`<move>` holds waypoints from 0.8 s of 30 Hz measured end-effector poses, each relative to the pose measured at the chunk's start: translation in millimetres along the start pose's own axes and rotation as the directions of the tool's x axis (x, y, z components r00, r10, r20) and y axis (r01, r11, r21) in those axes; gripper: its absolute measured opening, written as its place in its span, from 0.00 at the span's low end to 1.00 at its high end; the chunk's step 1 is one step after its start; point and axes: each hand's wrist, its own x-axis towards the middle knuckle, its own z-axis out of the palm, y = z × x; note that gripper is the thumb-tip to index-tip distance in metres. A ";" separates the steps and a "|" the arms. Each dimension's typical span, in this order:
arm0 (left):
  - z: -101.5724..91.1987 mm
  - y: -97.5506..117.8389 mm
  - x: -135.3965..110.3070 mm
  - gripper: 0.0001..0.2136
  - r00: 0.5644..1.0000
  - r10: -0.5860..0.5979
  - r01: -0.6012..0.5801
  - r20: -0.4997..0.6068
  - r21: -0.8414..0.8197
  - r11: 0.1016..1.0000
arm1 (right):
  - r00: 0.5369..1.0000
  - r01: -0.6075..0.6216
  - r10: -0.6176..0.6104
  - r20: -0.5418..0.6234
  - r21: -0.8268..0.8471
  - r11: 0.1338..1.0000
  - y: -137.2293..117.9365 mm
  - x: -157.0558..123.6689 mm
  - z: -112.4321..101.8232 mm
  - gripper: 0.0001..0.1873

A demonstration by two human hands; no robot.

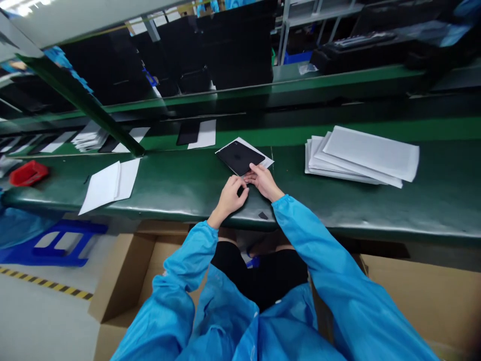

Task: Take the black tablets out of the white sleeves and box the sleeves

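Clamping tablet (239, 156) with right fingers (254, 168); cannot tell grip of left fingers (240, 181); could slip, pinched by one edge.

The place looks like a factory floor, on an assembly or packing line. A long green work surface (180, 185) runs from side to side, and a row of flat dark and white pieces (205, 134) lies along its far edge toward the left. Beyond that edge stands metal shelving (285, 30). The person wears a blue work smock (319, 235). Below the near edge are an open cardboard box (124, 276), a blue plastic stool (67, 245) and yellow-and-black floor tape (45, 282).
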 end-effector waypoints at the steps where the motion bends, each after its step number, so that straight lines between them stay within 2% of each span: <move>1: -1.9 -0.6 -1.6 0.04 0.997 0.048 -0.049 0.055 0.004 0.999 | 1.000 -0.003 0.003 -0.020 0.000 1.000 0.1 1.5 0.3 0.23; 3: -4.0 0.0 -3.2 0.05 0.986 0.102 -0.108 0.134 0.037 0.993 | 0.998 0.011 -0.010 -0.064 0.001 1.000 0.8 4.1 1.3 0.21; 5: -3.7 1.4 -1.0 0.08 0.976 0.102 -0.118 0.191 0.074 0.990 | 0.993 0.050 -0.049 -0.104 0.008 0.999 2.2 5.8 2.6 0.19; 10: 2.9 4.5 21.5 0.16 0.960 0.021 -0.072 0.281 0.173 0.982 | 0.978 0.140 -0.129 -0.165 0.057 0.989 4.3 8.3 3.4 0.17; 13: 4.5 11.1 38.6 0.17 0.956 -0.017 -0.075 0.294 0.297 0.952 | 0.977 0.141 -0.122 -0.177 0.100 0.985 -0.7 10.6 -1.8 0.15; 16: -1.0 20.1 51.2 0.15 0.942 -0.051 -0.092 0.333 0.400 0.912 | 0.972 0.183 -0.165 -0.164 0.099 0.978 -11.2 14.3 -14.0 0.14; 21: -26.2 20.1 58.6 0.16 0.855 -0.281 -0.011 0.435 0.557 0.830 | 0.960 0.242 -0.227 -0.162 0.084 0.967 -30.0 24.5 -41.5 0.16; 24: -42.7 3.7 58.2 0.16 0.832 -0.393 0.083 0.392 0.612 0.787 | 0.968 0.225 -0.214 -0.133 0.070 0.972 -36.0 31.0 -51.5 0.18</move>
